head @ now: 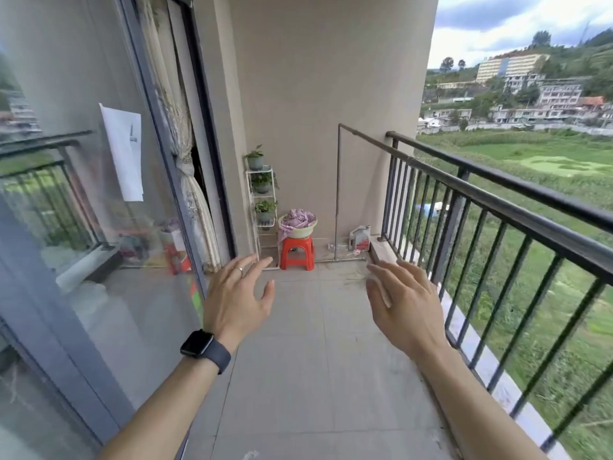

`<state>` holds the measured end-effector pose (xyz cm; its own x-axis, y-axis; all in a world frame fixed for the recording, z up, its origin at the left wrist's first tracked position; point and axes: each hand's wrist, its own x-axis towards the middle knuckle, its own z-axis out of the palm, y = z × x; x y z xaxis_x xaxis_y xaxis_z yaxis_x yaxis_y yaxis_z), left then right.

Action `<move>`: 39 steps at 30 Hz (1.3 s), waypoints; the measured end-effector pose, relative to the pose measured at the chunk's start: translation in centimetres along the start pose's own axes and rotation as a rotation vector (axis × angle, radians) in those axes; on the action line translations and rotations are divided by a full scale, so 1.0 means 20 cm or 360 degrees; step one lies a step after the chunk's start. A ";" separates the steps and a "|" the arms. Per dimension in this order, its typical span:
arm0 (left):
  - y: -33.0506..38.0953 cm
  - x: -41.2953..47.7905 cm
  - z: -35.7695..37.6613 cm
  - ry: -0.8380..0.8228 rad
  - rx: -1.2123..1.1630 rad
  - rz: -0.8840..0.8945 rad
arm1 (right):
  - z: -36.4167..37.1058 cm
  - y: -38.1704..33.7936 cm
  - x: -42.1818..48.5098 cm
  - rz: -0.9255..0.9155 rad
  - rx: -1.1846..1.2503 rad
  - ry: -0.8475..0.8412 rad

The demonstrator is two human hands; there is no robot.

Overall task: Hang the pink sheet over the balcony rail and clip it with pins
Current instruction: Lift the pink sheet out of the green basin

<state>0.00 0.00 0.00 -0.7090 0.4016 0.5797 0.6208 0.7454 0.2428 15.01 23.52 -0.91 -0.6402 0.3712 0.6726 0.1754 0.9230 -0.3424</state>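
Closest to the camera, both arms are stretched out over the tiled floor. The left hand [237, 293], with a dark watch [199, 343] on its wrist, has its fingers spread and relaxed and holds nothing. Same for the right hand [403, 303]: fingers straight and loose, nothing in it.

The bit that matters is that the pink sheet [298, 219] isn't in reach. It's bunched up in a pale green basin [300, 231] sitting on a red stool [297, 254] at the far end of the balcony, pretty much dead ahead and between the two hands. Sideways it lines up slightly closer to the left hand, but both are well apart from it, so I'd say the job hasn't really started and walking over comes first.

The balcony rail [497, 187] runs near to far down the right side, so the right hand is the one next to it. Just left of the stool is a white plant shelf [263, 207] with a few potted greens. A white jug [360, 237] sits on the floor in the far right corner. Can't spot any pins anywhere.
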 end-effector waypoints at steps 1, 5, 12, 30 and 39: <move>-0.03 0.05 0.04 -0.0009 -0.0017 0.0010 | 0.06 0.01 0.04 -0.0009 0.0011 -0.0018; -0.17 0.32 0.23 -0.0094 0.0015 -0.0048 | 0.32 0.06 0.25 0.0058 -0.0046 -0.0129; -0.39 0.93 0.51 -0.0157 0.0035 0.0050 | 0.68 0.12 0.76 0.0056 -0.0161 -0.0158; -0.72 2.38 1.52 -0.0197 0.0028 0.0033 | 1.82 0.63 2.06 0.0091 -0.0071 -0.0207; -0.92 3.10 2.10 -0.0240 0.0024 -0.0063 | 2.45 0.94 2.80 0.0019 -0.0041 -0.0241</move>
<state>-69.42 33.52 -1.18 -0.7756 0.4464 0.4464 0.5872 0.7697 0.2506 -54.21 56.64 -1.76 -0.7432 0.3646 0.5611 0.2018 0.9216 -0.3315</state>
